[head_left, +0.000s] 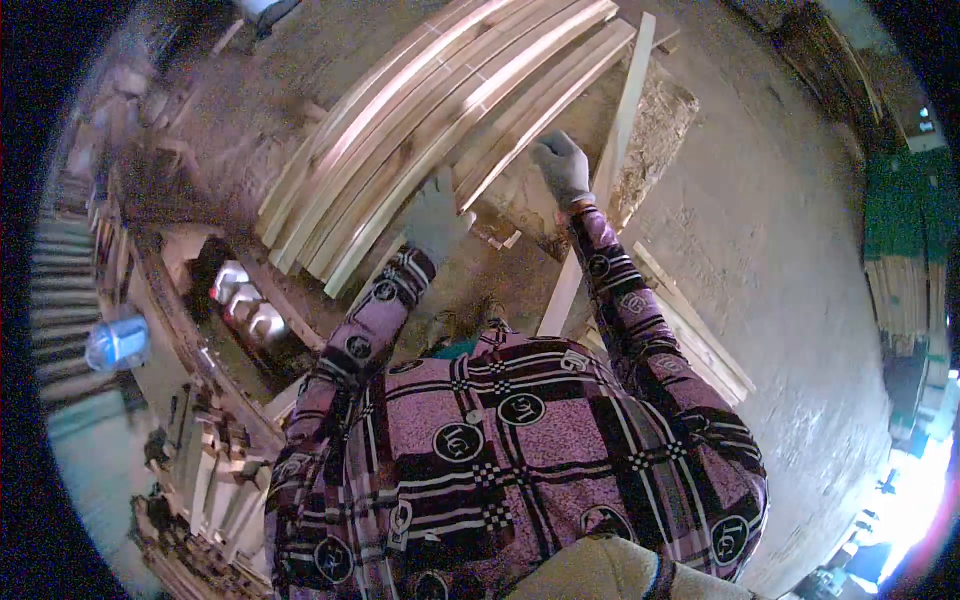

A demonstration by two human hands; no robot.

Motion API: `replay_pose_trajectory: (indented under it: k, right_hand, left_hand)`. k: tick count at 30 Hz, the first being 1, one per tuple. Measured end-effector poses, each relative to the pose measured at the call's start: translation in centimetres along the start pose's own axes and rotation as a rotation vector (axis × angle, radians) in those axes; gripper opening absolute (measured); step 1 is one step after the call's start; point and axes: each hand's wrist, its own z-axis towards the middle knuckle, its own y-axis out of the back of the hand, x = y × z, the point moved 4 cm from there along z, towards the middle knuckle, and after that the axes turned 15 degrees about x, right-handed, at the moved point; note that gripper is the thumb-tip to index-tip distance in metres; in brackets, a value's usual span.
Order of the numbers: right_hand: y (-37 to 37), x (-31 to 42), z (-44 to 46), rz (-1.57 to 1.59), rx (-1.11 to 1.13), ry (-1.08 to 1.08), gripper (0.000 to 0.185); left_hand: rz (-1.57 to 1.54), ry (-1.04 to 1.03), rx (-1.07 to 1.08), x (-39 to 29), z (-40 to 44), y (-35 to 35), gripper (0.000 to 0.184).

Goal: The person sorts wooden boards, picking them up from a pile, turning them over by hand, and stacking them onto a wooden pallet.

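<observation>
Glare on the right!

White light (925, 520) blazes at lower right, and there's the grey floor (800, 330), scuffed and patchy, running browner toward upper left! A green panel (905, 200) lines the right edge; the upper right sits dim.

Circled letters (458, 441) resembling "LG" stand on the plaid shirt (540, 460).

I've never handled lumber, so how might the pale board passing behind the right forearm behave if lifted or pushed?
Being long and narrow, the pale board would probably flex slightly yet stay fairly stiff. Its flat face suggests sliding rather than rolling.
</observation>
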Motion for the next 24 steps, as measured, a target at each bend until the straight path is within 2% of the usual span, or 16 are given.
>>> replay_pose_trajectory:
  k: [1, 2, 4, 7, 10, 14, 16, 18, 20, 21, 23, 24]
  right_hand:
    - [-0.2, 1.1, -0.1, -0.084, 0.003, 0.056, 0.014]
    - [-0.5, 1.8, -0.2, -0.168, 0.006, 0.113, 0.013]
    - [-1.1, 2.0, 0.9, -0.252, 0.095, 0.133, 0.014]
    - [-3.2, 3.2, 2.7, -0.64, 0.259, 0.157, 0.019]
    - [-5.2, 1.1, 6.3, -0.792, 0.358, 0.158, 0.021]
    - [-5.3, 3.3, 6.1, -0.868, 0.522, 0.12, 0.022]
    - [-3.8, 4.7, 4.1, -0.843, 0.524, 0.276, 0.023]
    - [-2.8, 2.4, 3.7, -0.929, 0.55, 0.289, 0.025]
    - [-1.7, 0.8, 2.3, -0.976, 0.662, 0.139, 0.025]
    - [-1.1, -1.0, 1.5, -0.976, 0.658, 0.133, 0.025]
    - [-0.7, -3.7, -0.6, -1.066, 0.548, 0.42, 0.019]
    - [-0.4, -2.8, -1.9, -1.065, 0.542, 0.411, 0.019]
  left_hand:
    - [-0.024, 0.076, 0.101, 0.3, 0.5, -0.5, 0.074]
    - [-0.035, 0.087, 0.096, 0.3, 0.6, -0.5, 0.074]
    - [0.033, 0.095, 0.038, 0.1, 0.7, -0.7, 0.067]
    - [-0.03, 0.004, 0.01, 0.1, 0.7, -1.1, 0.063]
    - [0.07, 0.023, -0.073, -0.2, 0.5, -1.1, 0.061]
    - [0.075, 0.028, -0.087, 0.1, 0.4, -1.6, 0.061]
    - [0.086, 0.004, -0.105, 0.0, 0.4, -1.8, 0.062]
    - [0.07, 0.037, -0.074, -0.1, 0.5, -1.7, 0.062]
    - [0.056, 0.062, -0.042, -0.6, 0.5, -1.2, 0.063]
    - [0.129, 0.084, -0.048, -1.0, 0.4, -0.7, 0.064]
    - [0.204, 0.095, -0.055, -1.3, 0.6, -0.5, 0.066]
    - [0.15, 0.085, -0.009, -1.1, 0.8, -0.7, 0.067]
